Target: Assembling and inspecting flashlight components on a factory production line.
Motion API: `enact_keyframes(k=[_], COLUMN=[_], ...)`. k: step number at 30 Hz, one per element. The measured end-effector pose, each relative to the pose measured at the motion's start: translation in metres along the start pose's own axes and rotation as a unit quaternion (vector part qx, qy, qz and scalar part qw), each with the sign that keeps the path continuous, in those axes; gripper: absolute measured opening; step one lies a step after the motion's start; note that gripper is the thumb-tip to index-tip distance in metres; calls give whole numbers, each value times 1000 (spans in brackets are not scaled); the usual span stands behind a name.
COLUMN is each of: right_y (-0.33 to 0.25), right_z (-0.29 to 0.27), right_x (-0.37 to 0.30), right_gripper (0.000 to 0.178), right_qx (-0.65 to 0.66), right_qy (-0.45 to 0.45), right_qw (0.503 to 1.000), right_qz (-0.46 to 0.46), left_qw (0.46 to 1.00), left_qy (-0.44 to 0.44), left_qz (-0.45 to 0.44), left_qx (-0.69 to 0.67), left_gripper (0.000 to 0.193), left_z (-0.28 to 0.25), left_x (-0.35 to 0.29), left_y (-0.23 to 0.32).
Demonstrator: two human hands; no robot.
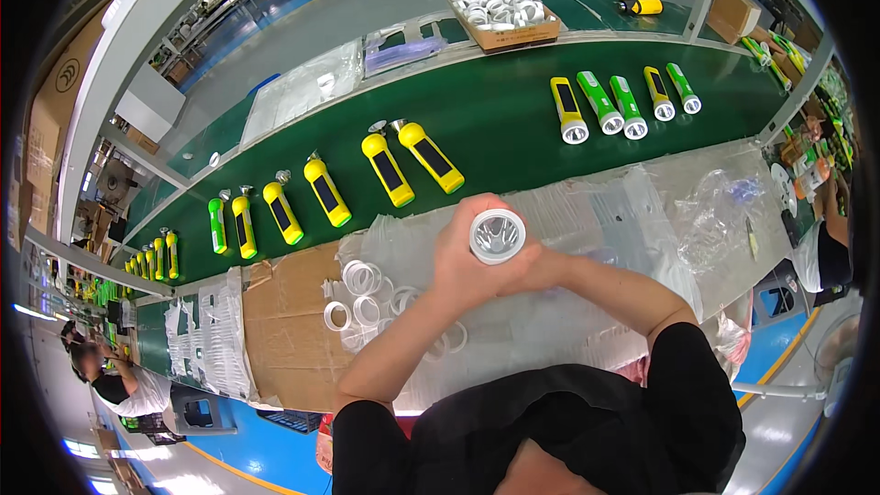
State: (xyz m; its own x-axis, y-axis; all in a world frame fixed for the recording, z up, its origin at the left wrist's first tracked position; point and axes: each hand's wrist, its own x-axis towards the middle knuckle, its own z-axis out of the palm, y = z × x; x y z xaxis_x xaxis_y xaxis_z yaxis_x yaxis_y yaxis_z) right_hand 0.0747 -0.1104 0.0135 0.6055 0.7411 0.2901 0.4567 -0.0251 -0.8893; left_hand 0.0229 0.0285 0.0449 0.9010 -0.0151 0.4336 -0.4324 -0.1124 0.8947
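My left hand (456, 261) and my right hand (522, 273) are both closed around a flashlight (498, 235), just above the bench. Its round reflector, framed by a white ring, faces up; the body is hidden by my fingers. Several loose white rings (366, 310) lie on the plastic-covered bench near my left forearm. Beyond my hands, on the green belt, stretches a row of yellow flashlights (389, 170) with their heads hanging loose at the top, plus a green one (217, 225). Farther right are yellow and green flashlights (568, 110) with white-ringed heads attached.
A cardboard box (521, 35) heaped with white rings stands beyond the belt. A yellow power tool (640, 5) lies at the far right. Crumpled clear plastic (710, 211) covers the bench's right side; brown cardboard (289, 321) covers its left. Other people sit at both ends.
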Motion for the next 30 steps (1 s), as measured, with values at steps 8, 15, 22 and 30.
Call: enact_keyframes(k=[8,15,22,30], right_y=[74,122,82,5], right_z=[-122,-177,-92,-5], right_x=[108,98,28,-50], right_gripper=[47,56,34,51], right_qx=[-495,-612,-111,358], right_qy=[53,-60,130,188], right_qw=[852,788,979,879], right_qz=[-162,15,108,255], left_qw=[895,836,948,922], left_qy=[-37,-118,-99,-294], left_qz=[11,-113,-17,61], left_qx=[445,524,303,246], left_gripper=[76,55,40,44], left_z=[-56,-62,-27,6], left_x=[67,74,37,-72], left_y=[-73,-141,-95,-11])
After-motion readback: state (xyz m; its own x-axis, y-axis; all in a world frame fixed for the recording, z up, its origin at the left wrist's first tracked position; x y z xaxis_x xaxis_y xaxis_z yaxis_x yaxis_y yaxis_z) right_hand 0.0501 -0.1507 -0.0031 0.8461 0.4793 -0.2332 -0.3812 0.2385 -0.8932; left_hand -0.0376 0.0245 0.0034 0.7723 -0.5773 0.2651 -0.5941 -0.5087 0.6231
